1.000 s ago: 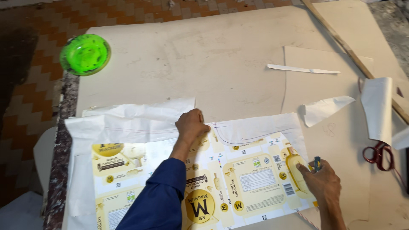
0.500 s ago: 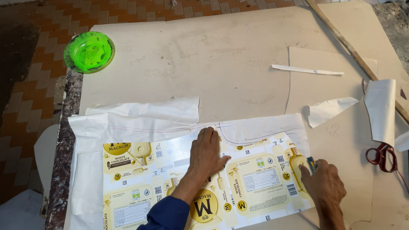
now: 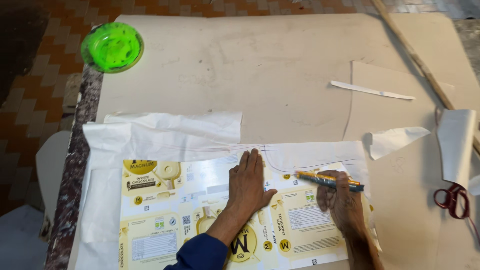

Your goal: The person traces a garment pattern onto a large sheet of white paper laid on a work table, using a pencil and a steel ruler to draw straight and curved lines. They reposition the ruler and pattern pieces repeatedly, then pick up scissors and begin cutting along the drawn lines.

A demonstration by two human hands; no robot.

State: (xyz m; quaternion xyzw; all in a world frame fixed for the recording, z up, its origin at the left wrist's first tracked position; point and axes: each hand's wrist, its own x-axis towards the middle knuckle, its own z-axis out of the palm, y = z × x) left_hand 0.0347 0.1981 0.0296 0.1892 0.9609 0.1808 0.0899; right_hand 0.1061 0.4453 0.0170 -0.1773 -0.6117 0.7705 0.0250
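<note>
From the head camera we see the left hand (image 3: 248, 182) lying flat, fingers released and spread, pressing a printed cream-and-yellow sheet (image 3: 165, 215) on the table (image 3: 280, 75). The right hand (image 3: 342, 200) has its fingers clenched around a pen (image 3: 327, 180), which lies almost level just below a curved line on the white paper (image 3: 165, 135). Red-handled scissors (image 3: 452, 200) rest at the right edge, and a green bowl (image 3: 112, 46) sits at the far left corner.

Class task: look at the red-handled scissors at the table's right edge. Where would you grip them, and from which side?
Probably grip the scissors by the red loop handles, coming from above on the open table side. The loops lie flat and exposed; the blades cannot be made out, seemingly under the white paper.
</note>
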